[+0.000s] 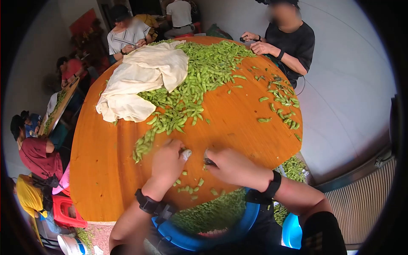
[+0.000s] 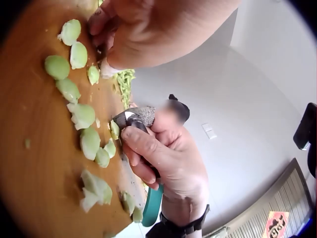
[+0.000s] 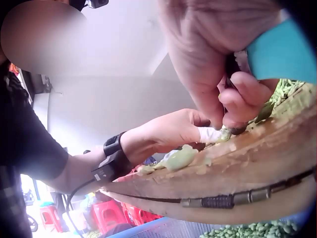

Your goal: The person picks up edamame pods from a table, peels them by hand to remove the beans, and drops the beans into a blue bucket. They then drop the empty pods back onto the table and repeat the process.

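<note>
My left hand (image 1: 168, 159) is low over the round wooden table (image 1: 238, 136), fingers curled and thumb tip wrapped in white (image 2: 107, 69). A pale green bit shows by that thumb in the right wrist view; whether the fingers pinch it I cannot tell. Close beside it, my right hand (image 1: 225, 163) grips a small tool with a teal handle (image 2: 152, 204) and a dark front part. A grey knitted cover (image 2: 143, 115) shows at a right finger. Shelled green beans (image 2: 83, 115) lie scattered on the wood near both hands.
Beyond my hands spreads a heap of green pods (image 1: 204, 72), partly under a cream cloth (image 1: 140, 76). Below the table edge, a blue basin (image 1: 182, 238) contains many beans. People (image 1: 293, 38) sit around the far side. Red stools (image 1: 63, 212) stand at the left.
</note>
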Action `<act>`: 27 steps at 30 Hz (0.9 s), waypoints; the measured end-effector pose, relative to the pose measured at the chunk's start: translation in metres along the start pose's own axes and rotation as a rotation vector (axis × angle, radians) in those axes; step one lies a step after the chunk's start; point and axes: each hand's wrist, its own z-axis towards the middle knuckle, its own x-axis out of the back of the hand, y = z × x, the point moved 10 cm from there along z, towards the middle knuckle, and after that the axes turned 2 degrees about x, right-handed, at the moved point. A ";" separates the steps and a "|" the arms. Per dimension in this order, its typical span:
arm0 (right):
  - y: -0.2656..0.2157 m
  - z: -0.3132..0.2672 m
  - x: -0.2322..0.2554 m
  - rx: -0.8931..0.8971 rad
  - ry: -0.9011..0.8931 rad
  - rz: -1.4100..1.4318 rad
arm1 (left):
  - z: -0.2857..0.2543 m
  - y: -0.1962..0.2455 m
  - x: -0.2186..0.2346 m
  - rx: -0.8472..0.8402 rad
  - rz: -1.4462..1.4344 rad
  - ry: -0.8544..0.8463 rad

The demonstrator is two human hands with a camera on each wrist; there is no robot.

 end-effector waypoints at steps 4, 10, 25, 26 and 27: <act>0.017 0.013 0.006 -0.014 -0.005 -0.024 | 0.002 0.005 -0.003 -0.011 -0.035 -0.024; 0.012 0.008 0.019 -0.140 0.041 0.380 | -0.011 0.002 -0.031 0.116 -0.928 -0.359; 0.012 -0.004 -0.010 -0.349 0.096 0.783 | -0.020 0.029 0.001 -0.300 -0.420 0.014; 0.012 -0.005 -0.010 -0.348 0.098 0.784 | -0.021 0.033 0.005 -0.336 -0.346 0.065; 0.011 -0.005 -0.010 -0.355 0.095 0.794 | -0.022 0.032 0.006 -0.334 -0.333 0.077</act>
